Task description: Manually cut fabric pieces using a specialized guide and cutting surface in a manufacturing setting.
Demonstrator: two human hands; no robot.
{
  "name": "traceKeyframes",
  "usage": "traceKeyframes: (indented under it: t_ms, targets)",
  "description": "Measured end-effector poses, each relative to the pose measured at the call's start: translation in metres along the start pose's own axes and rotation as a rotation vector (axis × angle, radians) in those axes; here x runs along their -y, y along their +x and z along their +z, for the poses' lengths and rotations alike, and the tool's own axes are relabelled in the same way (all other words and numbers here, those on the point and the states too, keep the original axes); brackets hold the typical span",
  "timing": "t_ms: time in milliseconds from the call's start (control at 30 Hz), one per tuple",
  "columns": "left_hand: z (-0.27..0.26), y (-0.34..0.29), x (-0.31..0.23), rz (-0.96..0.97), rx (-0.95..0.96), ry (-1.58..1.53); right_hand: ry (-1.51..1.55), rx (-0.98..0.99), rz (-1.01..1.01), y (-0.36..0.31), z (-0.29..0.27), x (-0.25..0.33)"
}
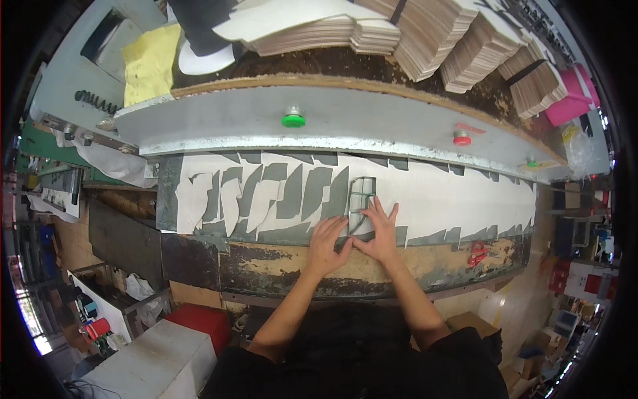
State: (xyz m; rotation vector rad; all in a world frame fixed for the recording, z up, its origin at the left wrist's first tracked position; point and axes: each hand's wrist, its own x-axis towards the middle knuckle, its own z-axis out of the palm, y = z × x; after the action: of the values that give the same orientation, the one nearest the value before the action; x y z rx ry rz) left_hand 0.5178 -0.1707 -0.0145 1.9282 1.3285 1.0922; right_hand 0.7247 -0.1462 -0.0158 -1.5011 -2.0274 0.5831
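Two bare hands share one open-framed die (362, 193), narrow and thin-edged, with dark greenish crossbars. It stands at the middle of the counter (266, 265), on a white sheet (458, 203), just right of the cut-out gaps. The left hand (327, 245) has its fingers together at the die's near left edge; the right hand (377, 233) has its fingers spread over the right side. Both thumbs nearly meet at the near end; whether either grip is closed on it, I cannot tell. One pair of red scissors (477, 254) lies rightward. Three buttons, two green (293, 120) and one red (462, 138), line the beam (372, 113); the red label (470, 128) is too small to read.
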Motion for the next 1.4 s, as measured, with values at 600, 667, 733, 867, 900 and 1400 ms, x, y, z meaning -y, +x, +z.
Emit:
traceKeyframes:
  t_ms: [600, 667, 733, 867, 900, 1400]
  targets:
    - [-0.13, 0.193, -0.036, -0.19, -0.662, -0.153, 0.046, 0.154, 0.102, -0.089, -0.066, 0.057]
    - [-0.117, 0.17, -0.035, -0.223, -0.615, -0.138, 0.052, 0.131, 0.109, -0.083, -0.074, 0.06]
    - [-0.103, 0.138, -0.048, -0.245, -0.487, -0.166, 0.028, 0.076, 0.085, -0.077, -0.081, 0.059]
    - [-0.088, 0.048, -0.037, -0.27, 0.04, -0.055, -0.013, 0.067, 0.071, -0.051, -0.091, 0.073]
    - [-0.085, 0.035, -0.041, -0.205, 0.121, -0.03, -0.014, 0.054, 0.08, -0.05, -0.094, 0.071]
    - [-0.079, -0.003, -0.058, 0.044, 0.134, 0.321, -0.213, -0.071, 0.199, -0.055, -0.079, 0.076]
